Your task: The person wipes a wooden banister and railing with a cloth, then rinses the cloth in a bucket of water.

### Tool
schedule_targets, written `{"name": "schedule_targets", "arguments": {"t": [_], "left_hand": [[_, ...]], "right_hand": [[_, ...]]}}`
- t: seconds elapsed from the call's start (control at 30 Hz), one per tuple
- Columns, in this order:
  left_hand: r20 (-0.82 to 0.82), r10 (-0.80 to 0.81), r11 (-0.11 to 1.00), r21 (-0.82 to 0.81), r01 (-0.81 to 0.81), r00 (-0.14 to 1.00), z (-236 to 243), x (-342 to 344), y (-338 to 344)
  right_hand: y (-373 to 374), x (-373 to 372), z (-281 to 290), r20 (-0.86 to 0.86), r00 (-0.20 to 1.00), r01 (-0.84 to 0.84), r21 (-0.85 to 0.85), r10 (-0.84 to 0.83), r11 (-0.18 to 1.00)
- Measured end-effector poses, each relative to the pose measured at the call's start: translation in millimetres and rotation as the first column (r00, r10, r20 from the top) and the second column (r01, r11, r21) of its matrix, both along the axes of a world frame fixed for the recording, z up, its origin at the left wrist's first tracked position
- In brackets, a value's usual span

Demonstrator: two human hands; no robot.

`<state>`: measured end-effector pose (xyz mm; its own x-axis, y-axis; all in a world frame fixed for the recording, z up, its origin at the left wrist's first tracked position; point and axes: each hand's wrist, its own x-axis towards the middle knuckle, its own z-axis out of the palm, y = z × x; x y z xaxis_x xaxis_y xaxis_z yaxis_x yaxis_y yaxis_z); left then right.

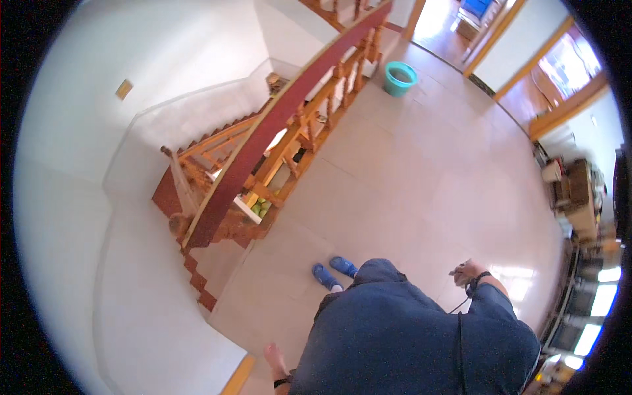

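My right hand (467,271) is held out over the tiled floor, away from my body, with its fingers curled. Something small and greyish shows at the fingertips, too small to name. A dark band circles that wrist, and a thin dark cord (460,305) runs from near it toward my dark blue top. Low on the other side hangs my left hand (275,359), by the wooden edge (238,376) of a white wall. Its fingers are too small and blurred to read, and I see nothing in it. Blue slippers (334,273) are on my feet.
A curved maroon handrail (230,178) on wooden balusters borders the stairwell at left. Stairs (197,280) descend beside it. Farther ahead, a teal bucket (397,89) stands on the floor near the railing. Doorways open at the far right; boxes (579,194) and clutter line the right wall.
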<state>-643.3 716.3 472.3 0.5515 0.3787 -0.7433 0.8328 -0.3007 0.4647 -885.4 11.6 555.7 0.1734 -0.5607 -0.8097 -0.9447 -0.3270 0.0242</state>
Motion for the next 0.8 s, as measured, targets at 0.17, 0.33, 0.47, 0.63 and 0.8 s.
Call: {"name": "schedule_targets", "arguments": {"t": [0.17,0.33,0.47,0.63,0.8], "left_hand": [[0.204,-0.781,0.625,0.243,0.742,0.591,-109,82,76],[0.114,-0.396,0.918,0.046,0.393,0.911,-72,211,-28],[0.298,-0.642,0.764,0.172,0.622,0.706,18,259,-140],[0.22,-0.804,0.594,0.349,0.725,0.553,7,257,-200],[-0.107,-0.881,0.427,0.242,0.871,0.462,30,156,-308]], "right_hand": [[85,-84,-33,0.0,1.0,0.011,0.193,-0.011,0.981],[153,-71,4,-0.082,0.92,0.39,0.279,-0.383,0.878],[168,-96,-39,0.002,0.853,0.489,0.345,-0.522,0.801],[96,-81,-67,0.2,0.873,0.318,0.456,-0.444,0.831],[-37,-33,-65,0.241,0.865,0.394,0.214,-0.439,0.894]]}}
